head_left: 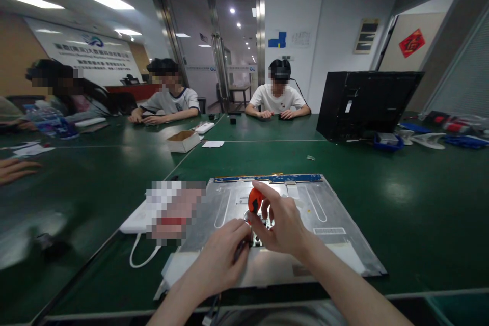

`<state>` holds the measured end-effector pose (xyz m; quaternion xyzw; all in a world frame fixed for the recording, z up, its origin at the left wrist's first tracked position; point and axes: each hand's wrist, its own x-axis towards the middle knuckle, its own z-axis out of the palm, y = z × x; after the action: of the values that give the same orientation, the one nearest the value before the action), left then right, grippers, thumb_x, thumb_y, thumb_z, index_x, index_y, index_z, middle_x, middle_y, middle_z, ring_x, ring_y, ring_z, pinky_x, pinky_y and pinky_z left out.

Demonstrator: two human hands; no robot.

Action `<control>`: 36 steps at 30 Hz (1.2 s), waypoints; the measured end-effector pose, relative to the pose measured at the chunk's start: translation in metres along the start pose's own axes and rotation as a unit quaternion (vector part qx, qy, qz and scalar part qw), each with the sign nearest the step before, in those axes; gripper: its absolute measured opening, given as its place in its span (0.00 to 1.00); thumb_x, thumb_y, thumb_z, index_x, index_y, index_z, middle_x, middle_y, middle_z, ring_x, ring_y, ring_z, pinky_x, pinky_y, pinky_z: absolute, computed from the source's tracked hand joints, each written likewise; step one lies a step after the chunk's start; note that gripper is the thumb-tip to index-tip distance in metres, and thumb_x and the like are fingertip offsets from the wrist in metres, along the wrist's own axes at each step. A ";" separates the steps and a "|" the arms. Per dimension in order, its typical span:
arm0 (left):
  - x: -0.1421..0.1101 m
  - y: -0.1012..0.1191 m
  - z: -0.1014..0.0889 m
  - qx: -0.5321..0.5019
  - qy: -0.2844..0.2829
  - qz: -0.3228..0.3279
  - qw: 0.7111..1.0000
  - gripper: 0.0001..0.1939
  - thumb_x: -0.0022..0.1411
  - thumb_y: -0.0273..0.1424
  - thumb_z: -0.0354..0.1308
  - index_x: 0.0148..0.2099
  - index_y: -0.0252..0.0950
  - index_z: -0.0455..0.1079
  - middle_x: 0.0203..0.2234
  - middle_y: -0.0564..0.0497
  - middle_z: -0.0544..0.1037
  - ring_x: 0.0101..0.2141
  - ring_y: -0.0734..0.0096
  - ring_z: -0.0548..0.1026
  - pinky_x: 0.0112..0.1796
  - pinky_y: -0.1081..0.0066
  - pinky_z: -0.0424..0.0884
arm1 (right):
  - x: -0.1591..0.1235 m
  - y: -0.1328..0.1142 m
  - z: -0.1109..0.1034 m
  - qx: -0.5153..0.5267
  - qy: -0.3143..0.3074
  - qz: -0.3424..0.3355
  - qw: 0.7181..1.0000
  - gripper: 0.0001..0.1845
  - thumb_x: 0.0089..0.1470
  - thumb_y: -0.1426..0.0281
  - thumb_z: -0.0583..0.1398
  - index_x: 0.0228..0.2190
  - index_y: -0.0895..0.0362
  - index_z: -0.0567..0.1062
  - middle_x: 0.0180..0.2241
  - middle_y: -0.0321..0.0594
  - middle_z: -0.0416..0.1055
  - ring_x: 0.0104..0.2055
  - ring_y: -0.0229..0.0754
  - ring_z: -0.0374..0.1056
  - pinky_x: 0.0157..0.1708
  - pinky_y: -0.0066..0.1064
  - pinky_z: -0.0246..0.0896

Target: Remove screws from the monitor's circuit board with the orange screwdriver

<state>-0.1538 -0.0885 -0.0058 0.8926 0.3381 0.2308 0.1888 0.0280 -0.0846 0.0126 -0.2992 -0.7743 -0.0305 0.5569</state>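
A flat metal display panel (333, 216) lies on the green table in front of me, with a narrow blue circuit strip (305, 179) along its far edge. My right hand (284, 219) is closed around the orange and black handle of a screwdriver (254, 200), held upright above the panel's middle. Below it a small circuit board (258, 240) shows in part between my hands. My left hand (225, 249) rests at the left side of this board with its fingers curled together. What those fingers grip, if anything, is hidden.
Left of the panel sits a white device (135, 216) with a white cable (133, 254). Farther off are an open box (183, 141), white paper (213, 144), a black monitor (367, 104) and a blue tray (388, 141). Several people sit around the table; another person's hand (17, 169) reaches in at left.
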 end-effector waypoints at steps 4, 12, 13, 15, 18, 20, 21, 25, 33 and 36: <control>0.000 0.000 0.000 0.006 0.000 0.000 1.000 0.13 0.58 0.21 0.48 0.40 0.38 0.70 0.34 0.47 0.73 0.36 0.62 0.72 0.37 0.68 0.70 | 0.000 0.003 0.001 -0.007 0.002 0.000 1.000 0.25 0.63 0.67 0.55 0.60 0.54 0.57 0.32 0.35 0.74 0.20 0.34 0.64 0.20 0.26 0.60; 0.000 -0.003 0.002 0.013 0.005 0.011 1.000 0.12 0.58 0.21 0.48 0.40 0.38 0.69 0.35 0.47 0.73 0.36 0.62 0.73 0.37 0.67 0.71 | 0.001 0.000 -0.002 0.007 -0.008 -0.007 1.000 0.26 0.62 0.69 0.55 0.60 0.55 0.57 0.32 0.36 0.73 0.21 0.34 0.63 0.20 0.27 0.59; 0.000 -0.004 0.002 0.013 0.005 0.011 1.000 0.12 0.58 0.21 0.48 0.40 0.38 0.69 0.35 0.47 0.73 0.36 0.62 0.73 0.38 0.67 0.71 | 0.001 0.000 -0.003 0.008 -0.012 -0.006 1.000 0.26 0.62 0.70 0.55 0.60 0.55 0.57 0.32 0.36 0.73 0.21 0.34 0.64 0.20 0.27 0.60; 0.000 -0.004 0.003 0.013 0.004 0.008 1.000 0.11 0.59 0.22 0.48 0.39 0.38 0.69 0.35 0.47 0.73 0.36 0.62 0.73 0.38 0.67 0.71 | 0.001 -0.001 -0.004 0.013 -0.018 -0.005 1.000 0.27 0.61 0.71 0.54 0.60 0.56 0.56 0.33 0.37 0.73 0.21 0.35 0.64 0.20 0.27 0.60; 0.000 -0.005 0.003 0.012 0.001 0.006 1.000 0.11 0.58 0.22 0.48 0.39 0.38 0.70 0.34 0.47 0.73 0.37 0.61 0.73 0.38 0.67 0.71 | 0.000 -0.001 -0.004 0.019 -0.023 0.002 1.000 0.28 0.60 0.73 0.54 0.60 0.56 0.55 0.34 0.37 0.73 0.20 0.33 0.63 0.19 0.27 0.58; 0.000 -0.004 0.003 0.011 0.000 0.007 1.000 0.11 0.58 0.22 0.48 0.39 0.38 0.70 0.34 0.47 0.73 0.37 0.61 0.73 0.38 0.67 0.71 | 0.000 -0.001 -0.004 0.018 -0.021 0.003 1.000 0.28 0.61 0.72 0.54 0.60 0.56 0.55 0.34 0.37 0.73 0.20 0.33 0.63 0.18 0.26 0.58; 0.000 -0.004 0.002 0.010 -0.001 0.007 1.000 0.11 0.59 0.22 0.48 0.40 0.38 0.70 0.34 0.47 0.73 0.37 0.61 0.73 0.38 0.67 0.71 | 0.000 -0.001 -0.003 0.015 -0.019 0.002 1.000 0.27 0.61 0.72 0.54 0.60 0.55 0.55 0.34 0.37 0.73 0.20 0.33 0.63 0.18 0.26 0.58; 0.000 -0.001 0.001 0.007 0.002 0.004 1.000 0.11 0.60 0.22 0.48 0.40 0.38 0.70 0.35 0.46 0.73 0.37 0.61 0.73 0.39 0.66 0.71 | 0.001 -0.001 -0.002 0.002 -0.010 0.000 1.000 0.26 0.62 0.70 0.54 0.60 0.54 0.56 0.33 0.36 0.72 0.20 0.33 0.62 0.19 0.26 0.60; -0.001 0.001 0.000 0.012 0.006 0.002 1.000 0.13 0.59 0.22 0.48 0.42 0.38 0.70 0.35 0.47 0.74 0.37 0.61 0.73 0.38 0.67 0.71 | 0.001 -0.001 -0.003 -0.007 -0.016 -0.006 1.000 0.23 0.65 0.66 0.53 0.59 0.53 0.57 0.34 0.37 0.74 0.21 0.34 0.64 0.20 0.27 0.61; 0.000 0.002 -0.001 0.013 0.001 -0.001 1.000 0.12 0.59 0.22 0.48 0.41 0.38 0.71 0.34 0.47 0.73 0.36 0.62 0.72 0.39 0.66 0.71 | 0.000 -0.001 -0.003 0.004 -0.023 -0.001 1.000 0.24 0.64 0.68 0.52 0.60 0.55 0.56 0.33 0.37 0.74 0.21 0.34 0.66 0.20 0.27 0.60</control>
<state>-0.1532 -0.0902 -0.0040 0.8945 0.3422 0.2267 0.1770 0.0306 -0.0864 0.0138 -0.2966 -0.7873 -0.0212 0.5402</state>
